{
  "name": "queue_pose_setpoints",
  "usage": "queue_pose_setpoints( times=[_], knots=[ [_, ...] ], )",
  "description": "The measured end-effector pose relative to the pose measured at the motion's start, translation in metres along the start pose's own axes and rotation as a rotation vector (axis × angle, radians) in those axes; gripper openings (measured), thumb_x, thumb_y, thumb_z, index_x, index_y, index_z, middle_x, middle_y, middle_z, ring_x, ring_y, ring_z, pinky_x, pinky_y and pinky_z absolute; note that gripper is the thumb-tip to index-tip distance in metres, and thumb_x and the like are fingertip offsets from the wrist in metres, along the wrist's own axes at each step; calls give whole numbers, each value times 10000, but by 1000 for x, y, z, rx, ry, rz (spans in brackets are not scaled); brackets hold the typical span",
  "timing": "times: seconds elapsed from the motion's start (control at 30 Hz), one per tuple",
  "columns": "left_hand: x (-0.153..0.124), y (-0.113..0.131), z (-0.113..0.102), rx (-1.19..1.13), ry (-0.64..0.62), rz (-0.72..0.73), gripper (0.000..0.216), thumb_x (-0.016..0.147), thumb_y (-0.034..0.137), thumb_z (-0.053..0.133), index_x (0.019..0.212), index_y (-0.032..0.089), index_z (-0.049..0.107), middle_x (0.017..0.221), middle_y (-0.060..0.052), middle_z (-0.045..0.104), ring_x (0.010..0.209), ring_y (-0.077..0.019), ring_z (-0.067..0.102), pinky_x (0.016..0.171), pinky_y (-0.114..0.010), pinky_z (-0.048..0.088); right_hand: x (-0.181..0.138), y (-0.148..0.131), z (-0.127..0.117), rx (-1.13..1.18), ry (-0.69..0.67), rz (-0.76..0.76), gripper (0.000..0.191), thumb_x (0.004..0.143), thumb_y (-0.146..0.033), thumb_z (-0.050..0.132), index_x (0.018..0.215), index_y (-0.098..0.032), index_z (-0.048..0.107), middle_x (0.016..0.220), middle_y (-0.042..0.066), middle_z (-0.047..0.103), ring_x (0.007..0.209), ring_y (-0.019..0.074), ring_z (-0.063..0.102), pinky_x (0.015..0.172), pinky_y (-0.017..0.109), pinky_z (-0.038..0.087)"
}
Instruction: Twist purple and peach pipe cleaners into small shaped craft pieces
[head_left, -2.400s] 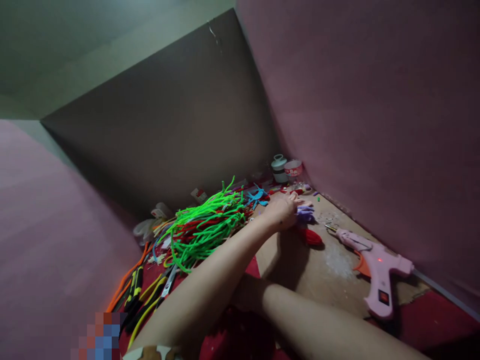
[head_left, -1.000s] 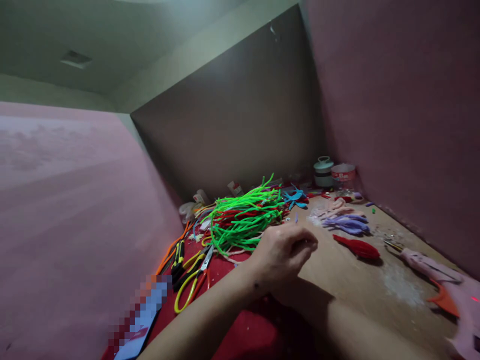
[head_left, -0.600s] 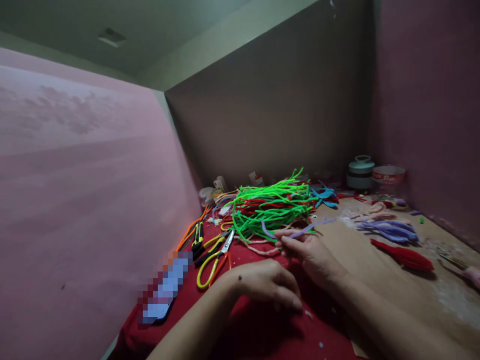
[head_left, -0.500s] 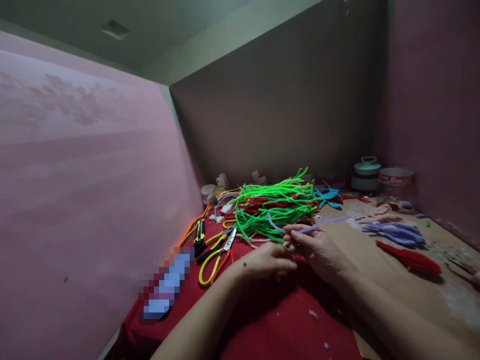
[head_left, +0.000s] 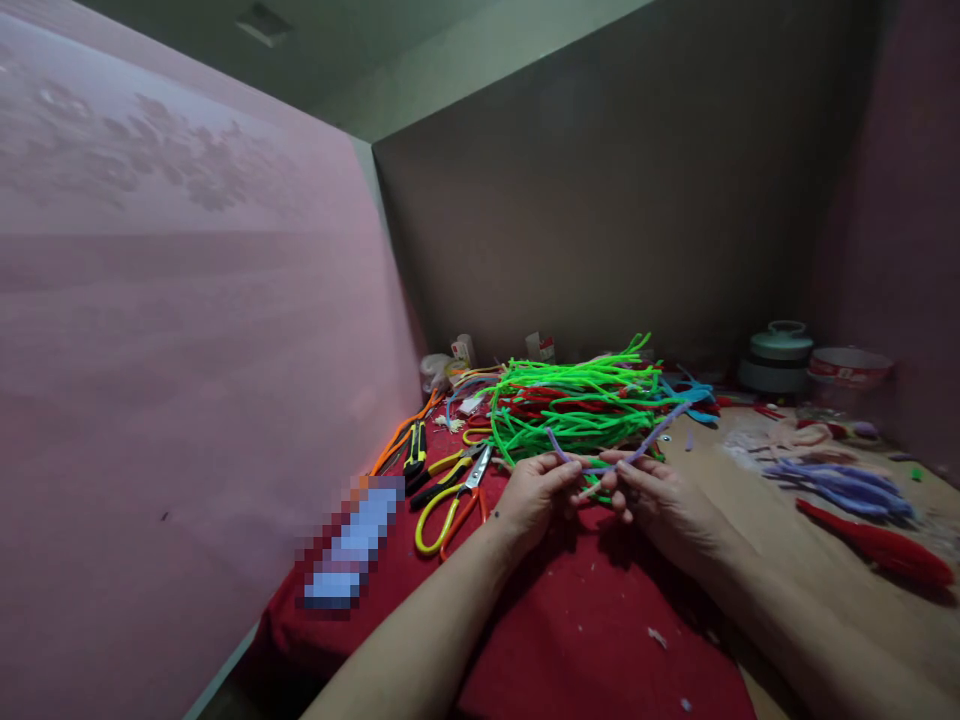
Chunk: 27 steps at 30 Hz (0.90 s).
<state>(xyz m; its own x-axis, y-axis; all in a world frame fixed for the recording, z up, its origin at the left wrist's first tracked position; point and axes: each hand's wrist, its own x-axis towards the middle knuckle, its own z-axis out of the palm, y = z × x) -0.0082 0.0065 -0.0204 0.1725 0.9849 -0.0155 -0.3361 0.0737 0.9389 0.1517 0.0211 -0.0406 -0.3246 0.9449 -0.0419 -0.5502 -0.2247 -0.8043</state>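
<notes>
A thin purple pipe cleaner (head_left: 660,432) is stretched between my two hands, its ends bent upward on both sides. My left hand (head_left: 541,492) pinches it near its left end. A short way to the right, my right hand (head_left: 652,492) grips it between thumb and fingers. Just behind the hands lies a big heap of green pipe cleaners (head_left: 577,415), with some red ones (head_left: 547,402) running through it. Scissors with yellow and orange handles (head_left: 450,515) rest left of my left hand.
Yellow-black pliers (head_left: 442,478) and a utility knife (head_left: 415,448) lie at left on the red cloth (head_left: 600,640). On the board (head_left: 780,560) at right are purple pipe cleaners (head_left: 840,487) and a red bundle (head_left: 874,540). A lidded container (head_left: 778,360) and a bowl (head_left: 847,370) stand behind.
My left hand has come up and taken hold of the purple pipe cleaner, which only my right hand clearly held before. Its right part now points upward. The view has shifted slightly.
</notes>
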Motion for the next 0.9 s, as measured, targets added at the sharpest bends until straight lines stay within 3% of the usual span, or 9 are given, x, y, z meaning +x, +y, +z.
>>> queue_pose_setpoints(
  times=[0.27,0.47,0.67,0.9],
  knots=[
    [-4,3,1,10,39,-31,282,628,291,716,801,89,624,496,13,543,384,-58,454,415,-186,349,2,-6,1,52,28,-101,233,632,-273,728,799,-151,620,764,40,655,550,112,584,461,214,437],
    [-1,6,2,-94,62,4,262,664,320,684,784,100,607,495,26,518,400,-59,450,408,-180,354,-3,-9,6,36,7,-73,256,653,-319,708,801,-153,581,627,12,640,473,100,560,445,203,404],
    [-1,13,5,-199,170,64,235,663,271,676,806,129,555,681,-25,624,474,-79,536,422,-183,414,-1,-2,6,-18,-33,-68,241,671,-269,685,845,-149,571,648,20,644,487,109,570,447,212,405],
    [10,34,7,-46,226,151,291,687,344,633,879,146,541,503,26,565,332,-75,451,330,-165,334,-1,1,11,-8,-69,-43,228,736,-340,614,810,-128,572,609,21,618,401,89,529,383,199,376]
  ],
)
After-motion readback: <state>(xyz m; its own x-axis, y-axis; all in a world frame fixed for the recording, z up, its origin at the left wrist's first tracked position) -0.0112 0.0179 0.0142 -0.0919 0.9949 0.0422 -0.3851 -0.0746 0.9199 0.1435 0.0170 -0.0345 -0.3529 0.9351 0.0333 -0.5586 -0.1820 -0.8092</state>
